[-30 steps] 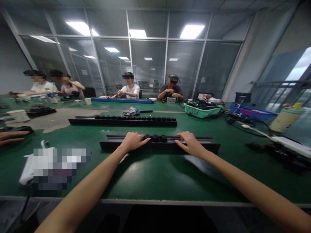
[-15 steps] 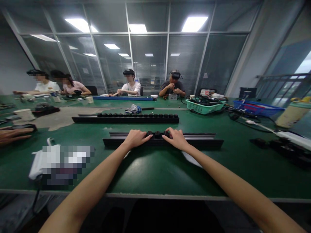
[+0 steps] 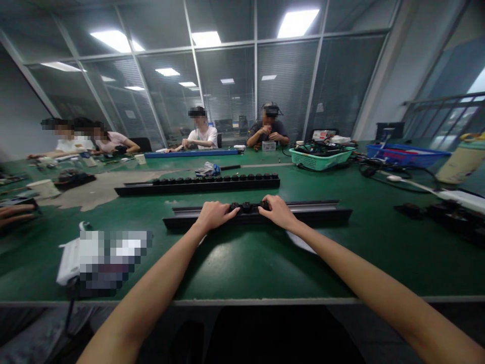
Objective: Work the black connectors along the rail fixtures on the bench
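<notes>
A long black rail (image 3: 314,217) with a silvery channel lies crosswise on the green table in front of me. Three small black round parts sit in it near the middle. My left hand (image 3: 215,216) is closed on the left black part (image 3: 234,208), thumb stretched along the near side. With thumb and fingers, my right hand (image 3: 279,212) pinches the right black part (image 3: 264,205). Between the hands the middle black part (image 3: 247,208) stands untouched. My fingers partly hide both outer parts. Farther back lies a second black rail (image 3: 197,187), lined with several similar parts.
White objects (image 3: 71,260), partly pixelated, lie front left. A co-worker's hand (image 3: 15,213) shows at the left edge. A green basket (image 3: 322,161), blue tray (image 3: 409,155), cables and black parts (image 3: 454,217) stand right. Several people sit across the table.
My right hand has shifted slightly right with its black part, widening the gap to the middle one. The co-worker's hand at left has drawn back. My view has tilted a little.
</notes>
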### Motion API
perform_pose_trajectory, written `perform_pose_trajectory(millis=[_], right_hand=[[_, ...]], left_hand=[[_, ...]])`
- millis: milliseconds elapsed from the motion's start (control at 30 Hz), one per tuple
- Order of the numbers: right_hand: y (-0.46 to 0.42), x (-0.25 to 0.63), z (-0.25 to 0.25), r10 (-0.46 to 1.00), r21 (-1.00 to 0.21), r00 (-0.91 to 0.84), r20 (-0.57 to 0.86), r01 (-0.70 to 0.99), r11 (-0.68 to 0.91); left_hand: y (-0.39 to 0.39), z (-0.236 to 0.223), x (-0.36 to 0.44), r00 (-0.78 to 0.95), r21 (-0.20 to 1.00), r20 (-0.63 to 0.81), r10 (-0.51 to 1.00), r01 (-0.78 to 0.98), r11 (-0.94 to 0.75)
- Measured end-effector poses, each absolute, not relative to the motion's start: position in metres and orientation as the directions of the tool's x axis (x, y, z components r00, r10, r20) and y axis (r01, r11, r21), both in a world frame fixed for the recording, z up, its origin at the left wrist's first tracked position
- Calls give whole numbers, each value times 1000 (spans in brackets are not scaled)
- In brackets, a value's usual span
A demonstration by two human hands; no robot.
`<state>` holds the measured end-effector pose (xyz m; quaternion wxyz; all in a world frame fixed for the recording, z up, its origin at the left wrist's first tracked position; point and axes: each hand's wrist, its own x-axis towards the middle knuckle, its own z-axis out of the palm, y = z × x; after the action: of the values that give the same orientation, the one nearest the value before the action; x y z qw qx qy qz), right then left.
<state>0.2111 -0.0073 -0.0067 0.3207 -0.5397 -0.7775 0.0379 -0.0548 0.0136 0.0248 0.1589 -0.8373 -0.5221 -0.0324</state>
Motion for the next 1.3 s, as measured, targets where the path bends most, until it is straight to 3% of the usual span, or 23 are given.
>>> perform_pose_trajectory(millis=[233, 400, 600, 967, 1300], right_hand=[[-17, 223, 3, 887, -228, -177, 428, 928, 295], [-21, 238, 12, 921, -183, -146, 362, 957, 223], [-17, 248, 16, 956, -242, -157, 248, 946, 218], [-16, 255, 20, 979, -180, 9, 205, 983, 29], [-7, 294, 33, 998, -112, 61, 7, 992, -60]], left_hand=[[16, 23, -58, 457, -230, 224, 861, 883, -409], [17, 21, -59, 449, -213, 223, 865, 889, -406], [15, 23, -57, 449, -223, 225, 865, 888, -402], [12, 26, -56, 446, -212, 216, 869, 890, -404], [16, 22, -59, 451, -219, 238, 860, 888, -405]])
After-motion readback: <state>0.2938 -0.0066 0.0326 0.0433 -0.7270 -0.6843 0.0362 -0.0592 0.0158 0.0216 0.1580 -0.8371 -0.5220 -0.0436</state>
